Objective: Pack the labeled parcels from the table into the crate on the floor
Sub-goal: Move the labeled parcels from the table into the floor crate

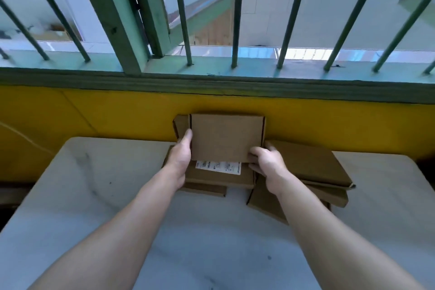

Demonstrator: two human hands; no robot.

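A flat brown cardboard parcel (226,138) is raised on edge above the pile, its plain face toward me. My left hand (181,156) grips its left side and my right hand (267,163) grips its lower right corner. Under it lies a parcel with a white printed label (219,167), partly hidden by the held one. More brown parcels (313,167) are stacked askew to the right on the white marble table (117,183). The crate is out of sight.
A yellow wall (94,113) rises directly behind the table, topped by a green window sill and slanted green bars (235,30). Another brown parcel (181,125) stands against the wall behind the held one. The table's near half is bare marble.
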